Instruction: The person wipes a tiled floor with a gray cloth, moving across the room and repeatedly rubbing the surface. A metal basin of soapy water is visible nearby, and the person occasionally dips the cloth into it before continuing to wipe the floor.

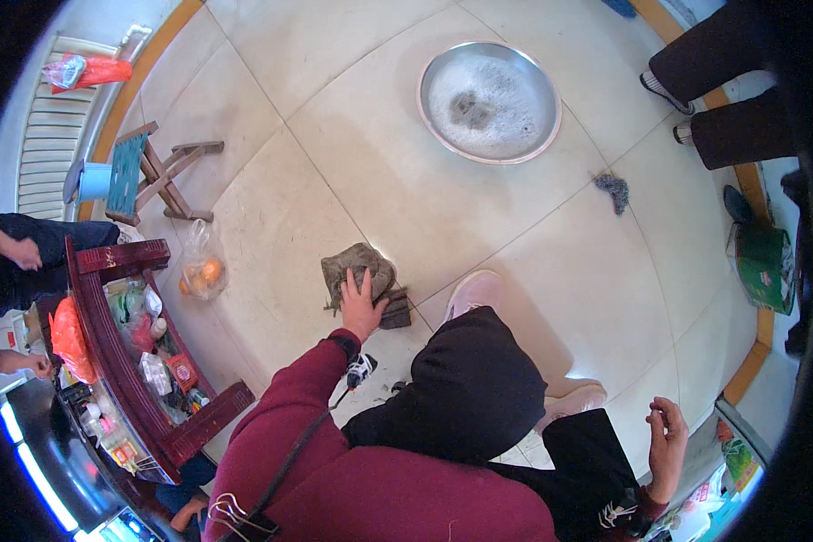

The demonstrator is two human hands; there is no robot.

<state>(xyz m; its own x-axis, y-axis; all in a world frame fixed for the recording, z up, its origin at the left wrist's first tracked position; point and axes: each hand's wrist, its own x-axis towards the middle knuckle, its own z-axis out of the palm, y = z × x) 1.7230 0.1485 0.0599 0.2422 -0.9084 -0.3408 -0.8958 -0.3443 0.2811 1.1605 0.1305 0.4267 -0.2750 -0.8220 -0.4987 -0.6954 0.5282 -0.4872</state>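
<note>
My left hand point(359, 305) rests with fingers spread on a crumpled grey-brown cloth point(353, 261) on the tiled floor. Against the cloth's lower right side lies a dark ribbed piece point(398, 310), perhaps folded fabric. At the lower right, my right hand point(667, 440) hangs in the air beside my knee, fingers loosely curled, with nothing visible in it. A round metal basin point(422, 122) of sudsy water stands farther up the floor, a greyish lump point(471, 110) in its foam. Right of the basin lies a small dark grey scrap point(613, 193), possibly cloth.
A folding stool point(129, 176) and a plastic bag of oranges point(205, 274) are on the left. Nearer stands a dark red wooden table point(129, 366) with cluttered shelves, people's hands beside it. Another person's legs point(718, 95) are at the upper right, above a green package point(765, 267).
</note>
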